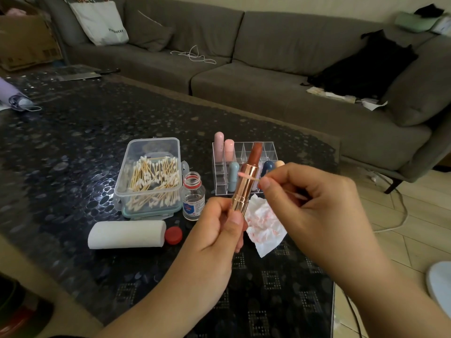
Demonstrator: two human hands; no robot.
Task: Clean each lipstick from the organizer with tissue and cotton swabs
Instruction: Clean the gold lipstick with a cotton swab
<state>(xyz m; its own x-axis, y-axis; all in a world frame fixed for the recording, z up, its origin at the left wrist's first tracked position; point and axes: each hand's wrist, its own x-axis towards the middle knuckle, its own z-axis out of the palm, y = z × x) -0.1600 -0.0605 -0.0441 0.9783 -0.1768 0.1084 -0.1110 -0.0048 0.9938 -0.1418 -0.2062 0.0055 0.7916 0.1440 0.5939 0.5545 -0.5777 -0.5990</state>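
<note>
My left hand point(217, 230) grips the base of an uncapped rose-gold lipstick point(246, 184), held upright with its brown-red bullet extended. My right hand point(307, 201) pinches a cotton swab point(249, 176) whose pink-stained tip lies against the gold collar of the tube. Behind them stands the clear organizer point(267, 148) with several capped lipsticks in pink, blue and cream. A crumpled tissue point(264, 228) with red smears lies on the table below the tube. A white tissue roll point(127, 234) lies at the front left.
A clear box of cotton swabs point(151, 176) stands left of an open small glass bottle point(193, 200); its red cap point(173, 235) lies beside the roll. The dark patterned table point(73, 147) runs to a grey sofa point(268, 69) behind. A white cable point(400, 215) trails on the floor at right.
</note>
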